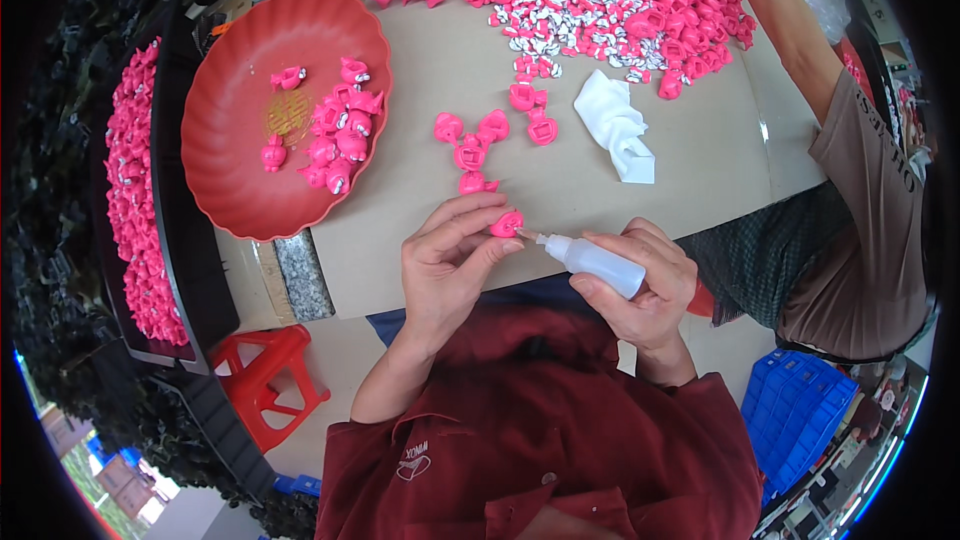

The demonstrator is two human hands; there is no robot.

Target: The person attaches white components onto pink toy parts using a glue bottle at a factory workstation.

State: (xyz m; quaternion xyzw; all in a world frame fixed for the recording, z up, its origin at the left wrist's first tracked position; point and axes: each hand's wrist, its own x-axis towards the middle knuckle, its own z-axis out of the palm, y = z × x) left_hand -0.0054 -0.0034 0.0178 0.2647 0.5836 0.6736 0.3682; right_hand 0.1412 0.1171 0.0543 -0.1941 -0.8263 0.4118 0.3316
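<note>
Showing at far left a black tray (213, 312), carrying a dense heap of small pink pieces (140, 200). Showing a red stool (270, 380) beside the tray, standing on the floor. Displaying above the stool a shallow red bowl (225, 170) with a scalloped rim, containing several pink figures (340, 130), mostly crowding toward the right side, with two lying apart toward the left.

Grasping one pink part (506, 224) with the left hand (450, 255): pinching between thumb and fingertips, centrally in front of the torso, above the near area of the pale tabletop (400, 60). Showing just beyond the left hand a small group of loose pink shells (470, 152), lying on the tabletop, some with hollow openings facing upward.

Presenting at the back a large pink pile (690, 0), with a patch of white-and-pink components (570, 15) lying at the front. Aiming a translucent white bottle (605, 265) leftward, with the narrow nozzle (541, 238) close to the pink part; leaving contact between the two impossible to tell. Gripping the bottle in the right hand (652, 285), curling thumb and fingers around the body.

Showing beyond the bottle a crumpled white cloth (615, 125), lying flat on the tabletop. Showing at lower right a blue crate (795, 415). Showing at far right another person's forearm (790, 30), extending toward the pile from a brown sleeve (870, 170).
</note>
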